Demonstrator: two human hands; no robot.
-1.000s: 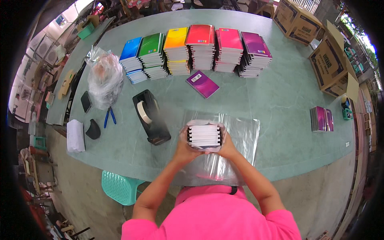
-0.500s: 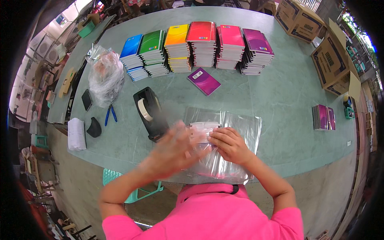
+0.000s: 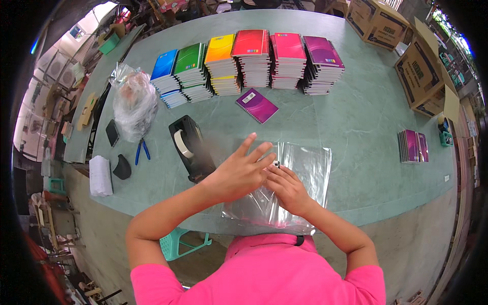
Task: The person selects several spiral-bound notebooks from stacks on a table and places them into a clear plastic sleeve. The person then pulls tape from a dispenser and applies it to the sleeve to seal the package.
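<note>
Lifted from the blurred sweep of half a second ago, the bare left hand (image 3: 239, 170) now stands above a small bundle with a black-and-white edge (image 3: 276, 163), its fingers fanned wide and apparently holding nothing. The bare right hand (image 3: 290, 190) stays low at the bundle's right, its fingers close together and pointing inward; whether they grip or merely press, I cannot tell. Only a sliver of the bundle shows; it sits beneath the hands, over glossy clear plastic sheeting (image 3: 311, 173) at the near side of the grey-green worktop (image 3: 371, 152). Just beyond the left wrist stands a black tape dispenser with a cream roll (image 3: 201, 165), untouched by the fingers. The step in hand looks like steadying the bundle while the left hand changes its hold. The next move seems to call for steady right-hand pressure and a left hand that avoids dragging the slippery sheeting.
</note>
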